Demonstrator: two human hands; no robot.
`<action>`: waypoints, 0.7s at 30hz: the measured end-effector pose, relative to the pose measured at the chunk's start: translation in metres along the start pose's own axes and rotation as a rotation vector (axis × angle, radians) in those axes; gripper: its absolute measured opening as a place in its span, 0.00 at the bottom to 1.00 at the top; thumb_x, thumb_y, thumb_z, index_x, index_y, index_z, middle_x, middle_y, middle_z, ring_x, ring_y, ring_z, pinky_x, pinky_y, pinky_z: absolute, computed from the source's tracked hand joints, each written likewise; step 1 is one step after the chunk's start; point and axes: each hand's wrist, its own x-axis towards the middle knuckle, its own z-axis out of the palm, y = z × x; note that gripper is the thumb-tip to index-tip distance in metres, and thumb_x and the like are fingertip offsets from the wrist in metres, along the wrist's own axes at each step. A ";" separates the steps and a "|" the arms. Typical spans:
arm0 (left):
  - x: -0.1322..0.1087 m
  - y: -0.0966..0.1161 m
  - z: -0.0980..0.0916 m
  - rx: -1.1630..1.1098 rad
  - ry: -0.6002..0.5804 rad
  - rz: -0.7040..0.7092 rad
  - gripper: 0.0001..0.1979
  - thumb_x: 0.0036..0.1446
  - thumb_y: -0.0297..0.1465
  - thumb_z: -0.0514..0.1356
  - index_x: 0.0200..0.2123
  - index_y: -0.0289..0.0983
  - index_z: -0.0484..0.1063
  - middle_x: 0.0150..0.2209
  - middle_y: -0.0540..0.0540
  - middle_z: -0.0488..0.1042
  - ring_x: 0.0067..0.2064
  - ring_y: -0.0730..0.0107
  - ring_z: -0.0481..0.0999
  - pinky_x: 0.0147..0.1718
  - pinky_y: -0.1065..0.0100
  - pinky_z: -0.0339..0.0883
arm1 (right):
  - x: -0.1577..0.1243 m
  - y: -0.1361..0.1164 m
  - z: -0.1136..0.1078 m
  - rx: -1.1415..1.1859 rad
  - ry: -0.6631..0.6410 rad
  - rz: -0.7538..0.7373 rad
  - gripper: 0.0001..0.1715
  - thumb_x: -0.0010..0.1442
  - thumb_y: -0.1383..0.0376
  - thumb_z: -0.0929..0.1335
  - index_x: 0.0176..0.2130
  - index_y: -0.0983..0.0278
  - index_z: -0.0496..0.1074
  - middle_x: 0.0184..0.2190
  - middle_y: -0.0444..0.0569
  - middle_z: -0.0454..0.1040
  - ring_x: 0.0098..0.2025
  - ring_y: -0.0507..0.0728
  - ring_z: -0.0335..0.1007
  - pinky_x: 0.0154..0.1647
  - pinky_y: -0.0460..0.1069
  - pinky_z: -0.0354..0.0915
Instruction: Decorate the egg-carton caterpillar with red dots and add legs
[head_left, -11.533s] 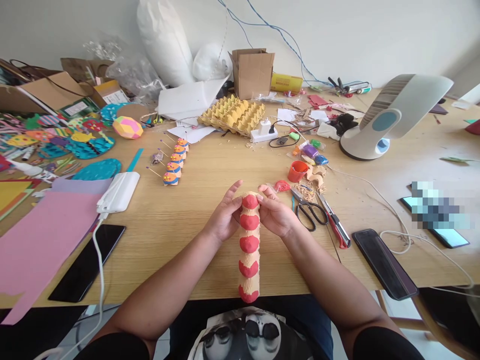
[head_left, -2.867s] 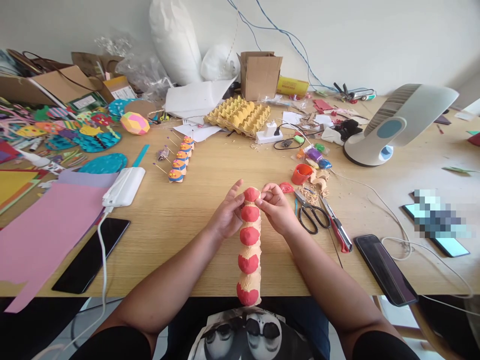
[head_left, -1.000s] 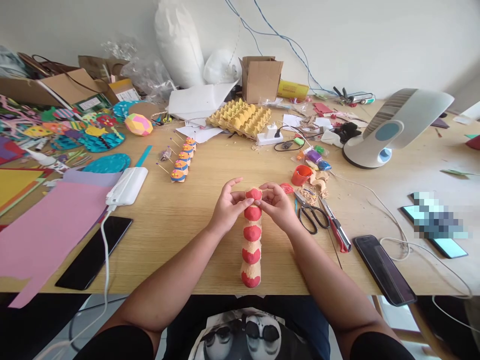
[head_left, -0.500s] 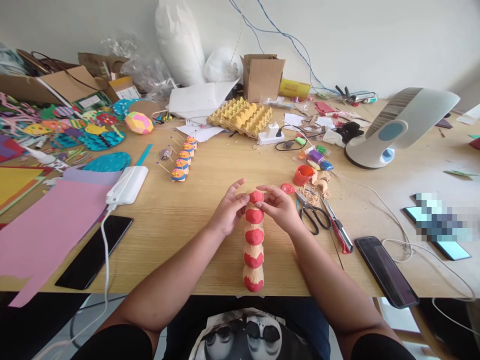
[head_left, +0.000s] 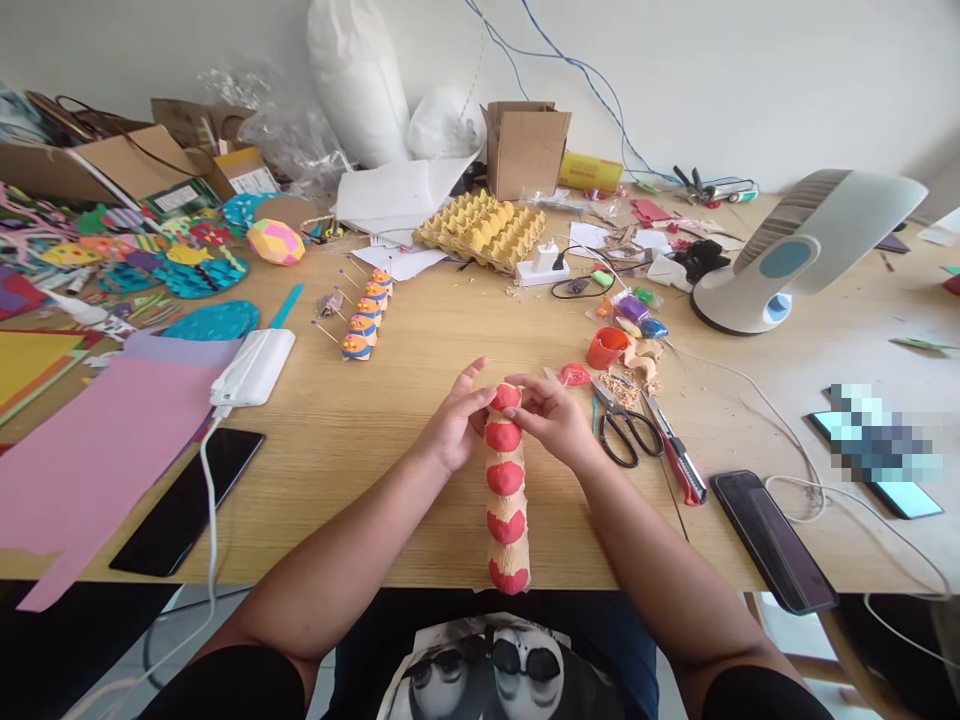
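A bumpy strip cut from an egg carton [head_left: 507,500], tan with red clay caps on its bumps, runs from my hands toward the table's front edge. My left hand [head_left: 459,418] pinches its far end from the left, with the index finger raised. From the right, my right hand [head_left: 551,412] grips the same end bump, thumb and fingers against the red clay. Beyond my right hand lies a flattened lump of red clay [head_left: 575,374]. Further off to the left stands a finished-looking caterpillar [head_left: 366,318] in orange and blue with pins stuck in it.
Black-handled scissors [head_left: 630,435] and a red utility knife [head_left: 679,455] lie right of my hands, near a red cup [head_left: 607,347]. A phone [head_left: 772,540] rests at the front right. A power bank [head_left: 253,368] sits on pink sheets at left. A fan [head_left: 787,255] stands at back right.
The far end of the egg carton strip has shifted slightly left, and its near end reaches a little closer to me. Both hands still hold the far end.
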 end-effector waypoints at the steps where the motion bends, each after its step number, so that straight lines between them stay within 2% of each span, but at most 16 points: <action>1: 0.000 0.000 0.000 -0.011 0.003 -0.005 0.37 0.53 0.30 0.70 0.63 0.45 0.59 0.32 0.53 0.78 0.31 0.73 0.77 0.36 0.70 0.69 | 0.000 0.000 0.000 0.009 -0.006 0.014 0.28 0.52 0.55 0.79 0.51 0.58 0.76 0.29 0.43 0.73 0.30 0.54 0.69 0.33 0.50 0.67; 5: -0.001 0.001 0.002 -0.041 0.020 -0.021 0.38 0.52 0.30 0.71 0.63 0.45 0.59 0.34 0.51 0.79 0.33 0.73 0.78 0.37 0.71 0.69 | 0.000 -0.003 0.000 0.106 -0.013 0.057 0.27 0.52 0.54 0.79 0.50 0.59 0.76 0.30 0.44 0.74 0.32 0.54 0.70 0.35 0.50 0.67; 8: -0.001 -0.001 0.003 -0.034 0.020 -0.014 0.37 0.53 0.30 0.71 0.63 0.45 0.59 0.34 0.51 0.79 0.34 0.72 0.79 0.39 0.69 0.70 | 0.000 -0.004 0.003 0.241 0.041 0.115 0.24 0.54 0.52 0.78 0.46 0.60 0.75 0.33 0.45 0.78 0.35 0.54 0.72 0.39 0.50 0.68; 14: 0.001 -0.004 0.002 0.015 0.014 -0.012 0.37 0.52 0.33 0.72 0.62 0.45 0.61 0.32 0.54 0.78 0.32 0.74 0.77 0.37 0.71 0.67 | 0.000 -0.002 0.008 0.481 0.092 0.241 0.27 0.49 0.55 0.80 0.45 0.55 0.70 0.30 0.40 0.77 0.29 0.52 0.70 0.34 0.48 0.66; 21: 0.002 -0.007 0.000 0.027 0.016 -0.020 0.37 0.52 0.34 0.73 0.63 0.46 0.61 0.34 0.53 0.79 0.33 0.74 0.77 0.37 0.71 0.67 | -0.001 -0.004 0.008 0.473 0.094 0.238 0.26 0.51 0.54 0.79 0.44 0.55 0.68 0.30 0.39 0.75 0.29 0.52 0.70 0.32 0.47 0.65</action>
